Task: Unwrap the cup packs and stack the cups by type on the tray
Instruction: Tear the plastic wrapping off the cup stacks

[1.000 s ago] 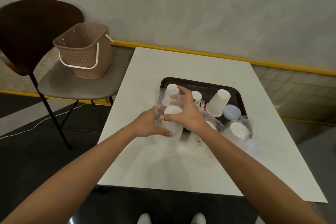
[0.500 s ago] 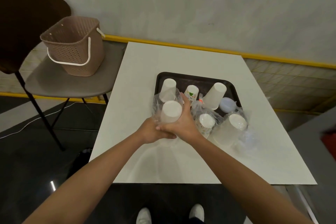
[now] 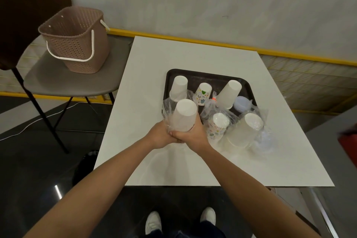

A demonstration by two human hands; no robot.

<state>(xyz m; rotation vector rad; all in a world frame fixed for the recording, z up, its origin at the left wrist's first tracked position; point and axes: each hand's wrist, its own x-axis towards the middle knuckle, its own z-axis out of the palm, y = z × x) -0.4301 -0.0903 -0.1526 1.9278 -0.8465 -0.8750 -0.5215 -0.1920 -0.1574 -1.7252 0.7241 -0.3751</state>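
While over the table (image 3: 173, 60), at the near-left corner of the tray (image 3: 208, 74), hold the wrapped cup pack (image 3: 184, 116) upright, long axis vertical, dead ahead; left hand (image 3: 159, 135) and right hand (image 3: 194, 134) both curled round its lower end, touching, equally near.

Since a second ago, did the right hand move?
Yes. The right hand slid back from over the tray toward the near table edge, onto the pack base.
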